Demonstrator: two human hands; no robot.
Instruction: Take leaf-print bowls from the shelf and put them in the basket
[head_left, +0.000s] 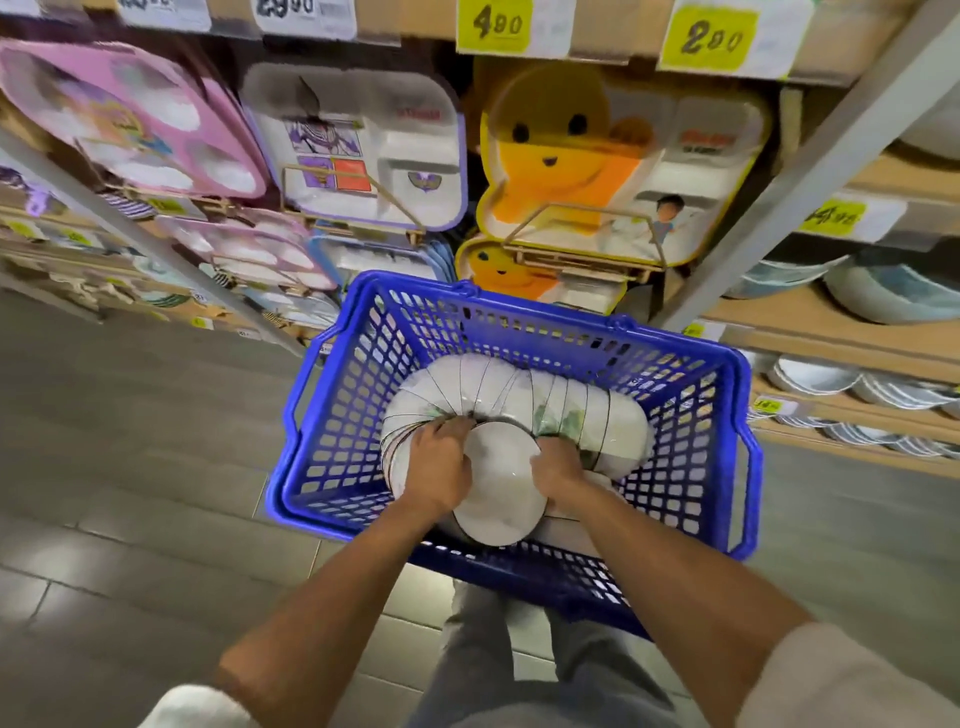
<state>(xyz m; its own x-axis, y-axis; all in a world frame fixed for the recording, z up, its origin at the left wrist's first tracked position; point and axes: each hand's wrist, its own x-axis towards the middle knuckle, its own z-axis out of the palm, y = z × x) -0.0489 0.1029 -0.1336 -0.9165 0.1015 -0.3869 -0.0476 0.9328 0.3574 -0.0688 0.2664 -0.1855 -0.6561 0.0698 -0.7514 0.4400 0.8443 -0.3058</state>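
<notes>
Since the nested leaf-print bowls (519, 395) bend in a sideways arc, the left hand (436, 467) and right hand (558, 462) curl around them low inside the blue basket (519, 317), probably to stop them sliding apart.

Blue plastic mesh basket (332, 447) has a nested row of white bowls (519, 387) lying on their sides, curving in an arc across its middle, with dark rims and bits of green leaf print showing. One more bowl (501, 483) is bottom-up toward the near edge, right against that row.

One basket (670, 338), two hands (436, 467) (558, 465), several bowls (501, 486)
</notes>
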